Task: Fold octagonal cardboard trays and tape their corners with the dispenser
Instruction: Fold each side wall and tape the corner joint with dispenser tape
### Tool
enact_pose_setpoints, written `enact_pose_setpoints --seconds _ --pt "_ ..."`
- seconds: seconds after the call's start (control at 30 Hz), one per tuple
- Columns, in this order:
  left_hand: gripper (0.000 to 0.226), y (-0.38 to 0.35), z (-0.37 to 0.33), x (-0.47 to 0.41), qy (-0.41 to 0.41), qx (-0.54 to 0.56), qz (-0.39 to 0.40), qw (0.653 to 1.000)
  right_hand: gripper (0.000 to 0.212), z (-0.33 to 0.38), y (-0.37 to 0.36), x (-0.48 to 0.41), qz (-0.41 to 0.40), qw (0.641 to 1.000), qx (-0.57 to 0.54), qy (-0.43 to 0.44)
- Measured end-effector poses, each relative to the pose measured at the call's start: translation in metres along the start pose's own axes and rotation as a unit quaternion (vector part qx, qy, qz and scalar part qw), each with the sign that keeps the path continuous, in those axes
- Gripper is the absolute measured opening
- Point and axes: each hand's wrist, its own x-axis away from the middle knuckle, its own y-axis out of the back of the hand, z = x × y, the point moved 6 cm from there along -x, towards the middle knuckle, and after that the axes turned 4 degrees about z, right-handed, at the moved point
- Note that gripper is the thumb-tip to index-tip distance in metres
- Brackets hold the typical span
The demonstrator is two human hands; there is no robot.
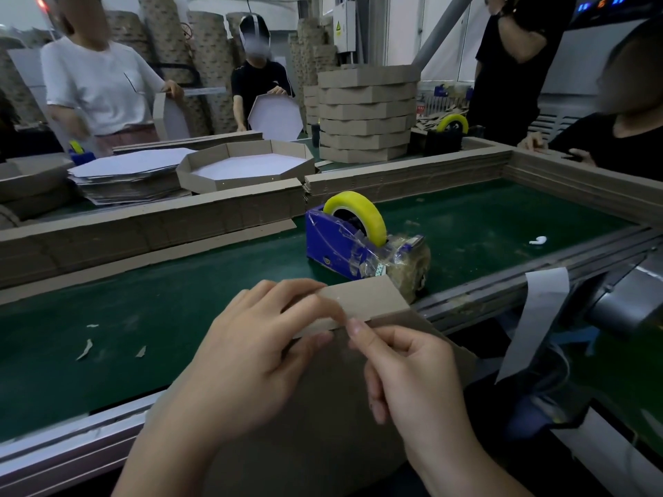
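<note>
Cardboard tray (315,425) at lower centre of the frame, one flap (366,297) raised over the green bench (179,310) edge. Left hand (258,353) curls its grip round the flap; right hand (412,382) pinches the tray's corner. Tape dispenser (344,242) stands just behind.

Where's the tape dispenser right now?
Head view, centre-right: the blue tape dispenser stands on the green belt, just beyond the cardboard tray corner that the left hand and right hand hold.
</note>
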Motion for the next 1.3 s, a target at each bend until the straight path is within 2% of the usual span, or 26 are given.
enact_pose_setpoints --seconds 0.17,0.37,0.57,0.63,0.73,0.77,0.83,0.9,0.97,1.03,1.07,1.13,1.2,1.3 --pt "0.035 0.002 0.004 0.003 0.022 0.001 0.008 1.0 0.025 0.001 0.001 0.001 0.051 0.998 0.029 -0.019" --pt "0.043 0.004 0.0 -0.001 0.071 0.032 0.016 0.997 0.024 0.001 0.002 0.002 0.05 0.998 0.034 -0.027" --pt "0.031 0.003 -0.014 -0.012 0.097 -0.035 -0.091 0.991 0.024 -0.002 0.002 0.004 0.053 0.997 0.042 -0.026" --pt "0.028 0.003 -0.015 -0.013 0.079 -0.039 -0.108 0.99 0.031 -0.004 0.004 0.002 0.062 0.994 0.081 -0.033" --pt "0.027 0.004 -0.014 -0.014 0.051 -0.047 -0.121 0.99 0.039 -0.019 0.007 0.005 0.089 0.98 0.155 -0.09" --pt "0.026 0.004 -0.014 -0.013 0.05 -0.05 -0.117 0.991 0.039 -0.018 0.011 0.006 0.076 0.979 0.171 -0.078" --pt "0.027 0.004 -0.014 -0.012 0.045 -0.07 -0.104 0.991 0.04 0.003 0.024 0.003 0.002 0.975 0.218 0.052" --pt "0.026 0.002 -0.015 -0.011 0.038 -0.081 -0.084 0.993 0.031 0.037 0.031 0.001 -0.07 0.927 0.284 0.234" --pt "0.025 0.0 -0.018 -0.01 0.028 -0.091 -0.063 0.994 0.022 0.06 0.02 -0.006 -0.07 0.86 0.382 0.33" --pt "0.032 -0.004 -0.023 -0.011 0.03 -0.114 -0.039 0.992 0.03 0.063 0.003 -0.022 -0.002 0.813 0.488 0.318" --pt "0.037 -0.007 -0.025 -0.012 0.033 -0.123 -0.026 0.992 0.032 0.059 -0.002 -0.03 0.041 0.806 0.517 0.284" --pt "0.051 -0.009 -0.026 -0.009 0.025 -0.135 -0.009 0.991 0.039 0.051 -0.002 -0.037 0.095 0.815 0.519 0.238" --pt "0.059 -0.005 -0.019 0.003 0.022 -0.107 -0.027 0.994 0.042 0.05 0.006 -0.037 0.079 0.821 0.502 0.259" --pt "0.068 0.001 0.009 0.028 0.1 0.032 -0.075 0.992 0.04 0.051 0.021 -0.039 0.062 0.839 0.468 0.27"
